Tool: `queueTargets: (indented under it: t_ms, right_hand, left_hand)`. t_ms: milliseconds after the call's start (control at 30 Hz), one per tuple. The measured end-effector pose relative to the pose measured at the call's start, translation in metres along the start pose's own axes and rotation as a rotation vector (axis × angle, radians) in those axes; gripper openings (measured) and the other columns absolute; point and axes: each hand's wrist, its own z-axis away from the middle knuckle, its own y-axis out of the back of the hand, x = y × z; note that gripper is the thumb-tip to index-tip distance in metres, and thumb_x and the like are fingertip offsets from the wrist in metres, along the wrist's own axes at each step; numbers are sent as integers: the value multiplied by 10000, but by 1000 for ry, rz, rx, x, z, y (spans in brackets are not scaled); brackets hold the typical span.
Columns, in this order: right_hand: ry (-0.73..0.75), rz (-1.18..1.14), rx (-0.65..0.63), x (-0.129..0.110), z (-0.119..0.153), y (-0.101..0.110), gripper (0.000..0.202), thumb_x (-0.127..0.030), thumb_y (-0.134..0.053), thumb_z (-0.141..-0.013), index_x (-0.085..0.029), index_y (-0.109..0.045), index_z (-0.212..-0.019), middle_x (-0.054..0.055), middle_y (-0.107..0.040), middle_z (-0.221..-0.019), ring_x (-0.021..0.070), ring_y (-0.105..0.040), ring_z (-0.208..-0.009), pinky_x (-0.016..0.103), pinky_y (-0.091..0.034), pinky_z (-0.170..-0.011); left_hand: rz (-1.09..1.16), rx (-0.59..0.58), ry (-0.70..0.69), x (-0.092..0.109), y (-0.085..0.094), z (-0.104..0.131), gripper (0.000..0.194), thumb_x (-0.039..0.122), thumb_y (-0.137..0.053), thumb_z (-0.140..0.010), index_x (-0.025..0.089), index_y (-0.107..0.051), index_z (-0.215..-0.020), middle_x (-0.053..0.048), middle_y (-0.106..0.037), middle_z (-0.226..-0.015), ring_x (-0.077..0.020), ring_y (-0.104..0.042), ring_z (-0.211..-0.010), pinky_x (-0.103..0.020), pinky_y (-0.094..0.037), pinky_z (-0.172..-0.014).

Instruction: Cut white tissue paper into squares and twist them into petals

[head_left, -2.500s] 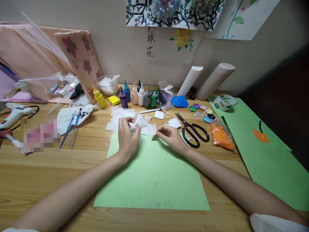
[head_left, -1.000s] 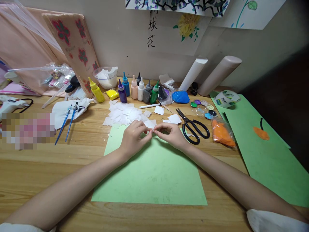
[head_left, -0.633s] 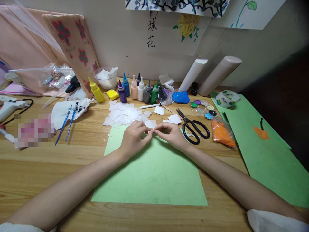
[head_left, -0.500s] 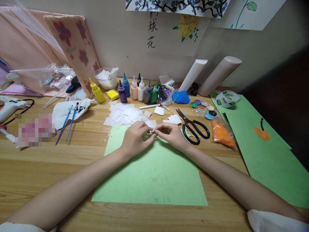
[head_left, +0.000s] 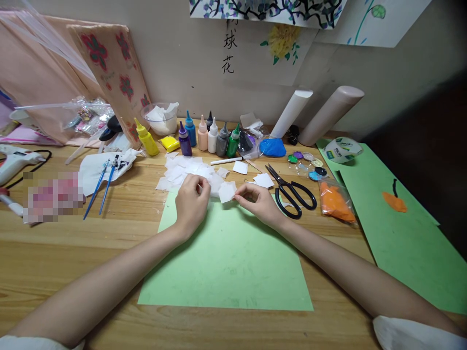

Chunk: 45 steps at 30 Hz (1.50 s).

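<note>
My right hand [head_left: 260,201] pinches the edge of a small white paper square [head_left: 226,192] between thumb and forefinger, above the far edge of a green sheet [head_left: 233,257]. To its left, my left hand [head_left: 193,201] is closed with its fingertips drawn together by the pile of white paper squares [head_left: 182,171]. Whether anything is in its fingertips is hidden. Black-handled scissors [head_left: 292,192] lie just right of my right hand, and a few more white squares [head_left: 263,180] lie behind it.
Paint bottles [head_left: 212,136] stand in a row behind the pile. On the right are a bag of orange clay [head_left: 336,200] and another green sheet [head_left: 408,243]. Blue brushes [head_left: 104,187] and a glue gun [head_left: 18,163] lie left. Two tubes [head_left: 330,116] lean on the wall.
My hands have come apart: the left has moved left toward the pile and off the paper. The white square now shows flat in my right hand, which has stayed nearly in place.
</note>
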Motion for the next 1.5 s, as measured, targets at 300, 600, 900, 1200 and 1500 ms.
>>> queueTargets:
  t_ms: [300, 600, 900, 1200, 1500]
  right_hand:
    - [-3, -23, -8, 1, -1, -2, 108, -270, -606, -777, -162, -610, -778, 34, -626, -781, 149, -578, -732, 278, -460, -678]
    - [0, -2, -40, -2, 0, 0, 129, -286, -607, -786, -163, -646, -778, 37, -656, -779, 155, -589, -731, 280, -458, -674]
    - [-9, 19, -29, 0, 0, -1, 164, -309, -624, -770, -155, -671, -799, 57, -686, -809, 165, -610, -738, 289, -471, -671]
    - [-7, 41, -20, 0, 0, -2, 149, -306, -641, -758, -161, -666, -784, 47, -681, -790, 158, -602, -719, 285, -472, -657]
    - [-7, 22, -40, 0, 0, -1, 135, -289, -620, -775, -158, -652, -781, 40, -664, -775, 151, -586, -717, 275, -456, -658]
  left_hand:
    - [-130, -106, -360, 8, 0, 9, 73, 255, -528, -826, 188, -523, -855, -21, -527, -828, -167, -477, -807, -307, -355, -710]
    - [-191, -232, -410, 8, -1, 11, 138, 304, -540, -834, 194, -615, -799, -10, -600, -775, -165, -522, -792, -314, -320, -697]
    - [-160, -215, -410, 8, 0, 11, 138, 240, -549, -815, 184, -590, -695, 5, -596, -700, -149, -518, -732, -301, -325, -666]
    - [-159, -204, -433, 7, -1, 11, 142, 242, -549, -810, 191, -587, -683, 3, -592, -682, -150, -509, -706, -302, -318, -646]
    - [-137, -216, -398, 8, 0, 10, 134, 230, -565, -793, 181, -573, -669, 1, -589, -684, -147, -520, -711, -291, -334, -656]
